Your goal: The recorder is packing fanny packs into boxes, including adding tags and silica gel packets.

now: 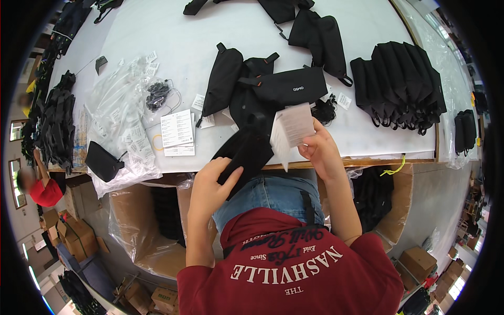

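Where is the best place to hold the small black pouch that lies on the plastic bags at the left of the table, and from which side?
Probably across the narrow middle of the small black pouch, coming from above: it lies flat on the plastic bags, both long edges free.

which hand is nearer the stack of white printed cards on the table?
Left. The left hand, gripping a black pouch, sits just below and right of the card stack. The right hand, holding a paper tag, is farther off to the right.

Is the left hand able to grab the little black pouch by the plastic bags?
Probably not right away: the left hand is shut on a black bag, though nothing blocks the way to the pouch.
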Available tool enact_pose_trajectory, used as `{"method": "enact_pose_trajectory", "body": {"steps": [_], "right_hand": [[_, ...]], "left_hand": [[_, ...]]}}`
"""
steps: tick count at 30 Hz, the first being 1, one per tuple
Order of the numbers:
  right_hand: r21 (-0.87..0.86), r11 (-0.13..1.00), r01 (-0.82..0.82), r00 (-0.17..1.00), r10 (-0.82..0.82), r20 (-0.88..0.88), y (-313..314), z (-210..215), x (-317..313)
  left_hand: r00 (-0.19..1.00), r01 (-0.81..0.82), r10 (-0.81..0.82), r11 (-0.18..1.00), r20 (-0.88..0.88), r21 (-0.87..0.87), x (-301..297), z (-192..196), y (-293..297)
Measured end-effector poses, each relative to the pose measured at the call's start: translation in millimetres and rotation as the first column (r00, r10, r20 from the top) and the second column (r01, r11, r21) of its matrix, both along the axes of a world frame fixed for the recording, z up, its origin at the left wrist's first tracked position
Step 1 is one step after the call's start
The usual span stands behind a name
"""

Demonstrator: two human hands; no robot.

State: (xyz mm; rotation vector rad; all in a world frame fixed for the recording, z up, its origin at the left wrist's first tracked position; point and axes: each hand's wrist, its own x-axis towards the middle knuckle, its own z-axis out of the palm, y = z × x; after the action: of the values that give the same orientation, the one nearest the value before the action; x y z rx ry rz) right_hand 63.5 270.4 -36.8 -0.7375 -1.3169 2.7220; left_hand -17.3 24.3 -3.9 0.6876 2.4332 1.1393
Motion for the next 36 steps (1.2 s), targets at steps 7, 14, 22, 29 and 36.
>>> {"method": "enact_pose_trajectory", "body": {"steps": [7,14,22,29,36], "right_hand": [[0.949,0.304,0.079,0.952,0.261,-0.163,-34.0,14.2,-1.3],[0.991,0.014,0.131,0.889,0.440,-0.124,-65.7,13.3,2.9],[0.973,0.229,0.010,0.882,0.456,-0.117,-40.1,5.1,4.6],[0.036,0.848,0.529,0.841,-0.519,-0.152,17.0,-4.9,3.3],[-0.657,0.660,0.365,0.909,-0.405,0.099,-5.3,0.7,-23.1]], "left_hand": [[0.990,0.143,-0.143,0.990,0.009,0.000,9.6,-12.6,10.3],[0.985,0.021,-0.039,0.994,0.168,0.109,12.2,-11.1,14.4],[0.980,0.079,-0.072,0.996,0.188,-0.030,3.7,-4.1,3.5],[0.981,0.142,-0.136,0.989,0.137,-0.034,-9.0,-3.5,-11.1],[0.880,0.391,-0.423,0.904,0.218,0.176,3.0,8.3,8.3]]}}
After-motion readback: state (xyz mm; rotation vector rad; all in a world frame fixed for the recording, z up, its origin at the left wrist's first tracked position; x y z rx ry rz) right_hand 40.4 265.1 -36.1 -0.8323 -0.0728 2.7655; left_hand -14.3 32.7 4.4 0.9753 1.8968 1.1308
